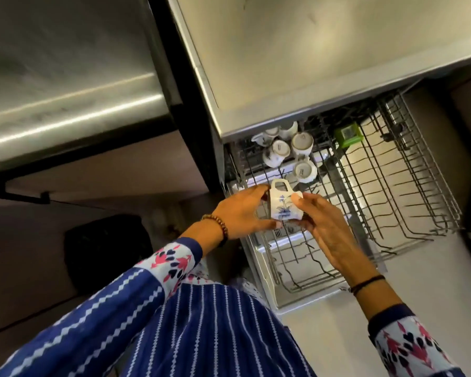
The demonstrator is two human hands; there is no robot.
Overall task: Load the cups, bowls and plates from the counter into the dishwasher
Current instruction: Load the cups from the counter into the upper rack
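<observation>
A white cup with a blue flower pattern (282, 204) is held between both hands above the pulled-out upper wire rack (408, 191) of the dishwasher. My left hand (242, 213) grips its left side and my right hand (324, 224) its right side, the handle pointing away from me. Several white cups (301, 144) stand upside down at the rack's far left corner, partly hidden under the counter edge. Below the upper rack, part of a lower wire rack (305, 270) shows.
The steel counter (310, 63) overhangs the dishwasher at the top. A green plastic piece (348, 135) sits in the rack's far middle. A second steel surface (65, 77) lies to the left, and a dark bin (106, 254) stands on the floor.
</observation>
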